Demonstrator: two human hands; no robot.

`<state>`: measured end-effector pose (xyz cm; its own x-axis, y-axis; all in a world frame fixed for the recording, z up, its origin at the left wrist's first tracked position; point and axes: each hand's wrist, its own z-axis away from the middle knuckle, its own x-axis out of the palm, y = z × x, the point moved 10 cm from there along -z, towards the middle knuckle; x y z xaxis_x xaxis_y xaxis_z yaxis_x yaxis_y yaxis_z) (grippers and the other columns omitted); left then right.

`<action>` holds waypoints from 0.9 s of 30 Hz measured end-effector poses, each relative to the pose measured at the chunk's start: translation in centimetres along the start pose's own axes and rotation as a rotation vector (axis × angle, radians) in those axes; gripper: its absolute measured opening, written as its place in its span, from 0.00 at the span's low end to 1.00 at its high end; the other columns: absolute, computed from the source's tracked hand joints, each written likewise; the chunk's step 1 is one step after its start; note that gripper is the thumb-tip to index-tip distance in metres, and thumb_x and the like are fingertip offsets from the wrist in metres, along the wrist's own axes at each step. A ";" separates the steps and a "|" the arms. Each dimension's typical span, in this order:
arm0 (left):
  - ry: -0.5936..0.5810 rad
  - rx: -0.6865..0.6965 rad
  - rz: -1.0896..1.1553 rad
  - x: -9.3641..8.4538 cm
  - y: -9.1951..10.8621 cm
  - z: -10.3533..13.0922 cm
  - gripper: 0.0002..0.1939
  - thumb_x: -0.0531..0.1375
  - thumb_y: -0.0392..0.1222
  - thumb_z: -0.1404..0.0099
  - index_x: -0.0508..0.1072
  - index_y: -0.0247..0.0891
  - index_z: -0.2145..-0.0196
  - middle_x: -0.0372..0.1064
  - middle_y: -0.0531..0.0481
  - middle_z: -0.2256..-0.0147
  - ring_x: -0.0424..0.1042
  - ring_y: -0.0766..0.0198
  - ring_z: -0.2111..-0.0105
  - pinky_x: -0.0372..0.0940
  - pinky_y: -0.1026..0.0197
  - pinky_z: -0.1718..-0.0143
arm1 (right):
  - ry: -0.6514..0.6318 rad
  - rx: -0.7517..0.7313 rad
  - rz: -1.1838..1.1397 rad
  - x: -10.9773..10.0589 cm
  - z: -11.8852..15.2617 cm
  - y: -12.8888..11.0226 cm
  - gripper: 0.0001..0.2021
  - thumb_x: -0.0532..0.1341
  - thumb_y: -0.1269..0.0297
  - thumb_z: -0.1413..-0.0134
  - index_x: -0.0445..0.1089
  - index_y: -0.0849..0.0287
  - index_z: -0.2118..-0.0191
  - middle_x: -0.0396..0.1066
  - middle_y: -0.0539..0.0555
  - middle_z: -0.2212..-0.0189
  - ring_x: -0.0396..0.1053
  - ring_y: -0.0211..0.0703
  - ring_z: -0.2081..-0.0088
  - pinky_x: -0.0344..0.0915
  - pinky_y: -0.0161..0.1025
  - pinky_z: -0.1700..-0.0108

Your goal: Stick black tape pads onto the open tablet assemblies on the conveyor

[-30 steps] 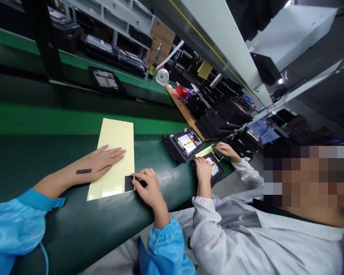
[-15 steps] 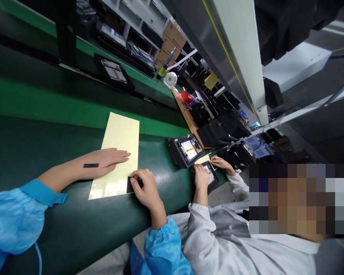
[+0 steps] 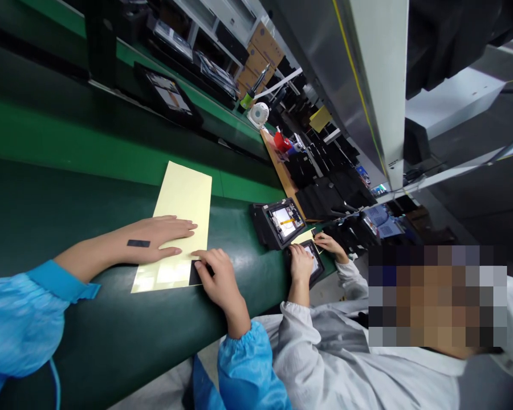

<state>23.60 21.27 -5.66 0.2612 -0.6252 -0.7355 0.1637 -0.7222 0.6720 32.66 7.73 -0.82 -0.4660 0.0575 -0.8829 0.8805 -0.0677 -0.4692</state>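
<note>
A long pale yellow sheet (image 3: 183, 193) lies on the dark green bench mat. My left hand (image 3: 165, 236) rests flat on it, fingers stretched out and thumb apart, holding nothing. Across the back of that wrist sticks a short black strip (image 3: 138, 243). At the sheet's lower right corner sits a black rectangular sticker (image 3: 194, 274). My right hand (image 3: 218, 279) is curled over its right side, with the thumb on the sticker and the index fingertip reaching onto the sheet just above. Part of the sticker is hidden behind these fingers.
Right of me, a co-worker in white handles a black-framed device (image 3: 316, 265) and a small yellow sheet. Another opened device (image 3: 284, 222) stands between us. Behind the bench are a dark ledge with a device (image 3: 169, 94), a small white fan (image 3: 259, 115) and cardboard boxes (image 3: 260, 54).
My right index finger has stretched leftward above the sticker, away from the thumb. My left thumb has spread slightly from its fingers. The view has shifted a little.
</note>
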 end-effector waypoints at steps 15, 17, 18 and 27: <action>0.066 0.067 0.054 -0.4 -0.2 0.0 0.37 0.53 0.61 0.29 0.75 0.44 0.29 0.66 0.51 0.29 0.65 0.53 0.26 0.52 0.44 0.20 | 0.170 -0.112 -0.134 -1.3 1.3 -0.3 0.07 0.59 0.69 0.24 0.74 0.55 0.56 0.77 0.56 0.59 0.74 0.49 0.54 0.70 0.45 0.48; 0.074 0.078 0.055 -0.5 0.2 0.1 0.36 0.53 0.60 0.28 0.75 0.44 0.30 0.67 0.52 0.29 0.65 0.52 0.26 0.53 0.43 0.20 | 0.218 -0.124 -0.151 -2.2 2.0 -0.9 0.07 0.58 0.68 0.24 0.73 0.55 0.54 0.76 0.57 0.56 0.75 0.49 0.51 0.72 0.46 0.45; 0.081 0.082 0.053 -0.6 0.4 0.1 0.36 0.52 0.59 0.28 0.76 0.43 0.30 0.67 0.51 0.29 0.65 0.52 0.26 0.52 0.42 0.20 | 0.238 -0.130 -0.155 -2.7 2.4 -1.3 0.06 0.58 0.68 0.24 0.73 0.55 0.53 0.75 0.58 0.54 0.74 0.50 0.49 0.72 0.47 0.44; 0.121 0.125 0.008 -1.1 1.6 0.4 0.37 0.51 0.54 0.30 0.77 0.36 0.32 0.69 0.47 0.31 0.66 0.50 0.27 0.48 0.39 0.19 | 0.366 -0.303 -0.014 -8.7 5.8 -6.7 0.10 0.60 0.75 0.30 0.70 0.51 0.51 0.73 0.58 0.46 0.68 0.53 0.35 0.69 0.54 0.32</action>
<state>23.23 20.67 -3.84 0.3760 -0.5966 -0.7090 0.0436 -0.7529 0.6567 30.28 1.87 9.93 -0.4650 0.4069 -0.7863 0.8852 0.2264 -0.4063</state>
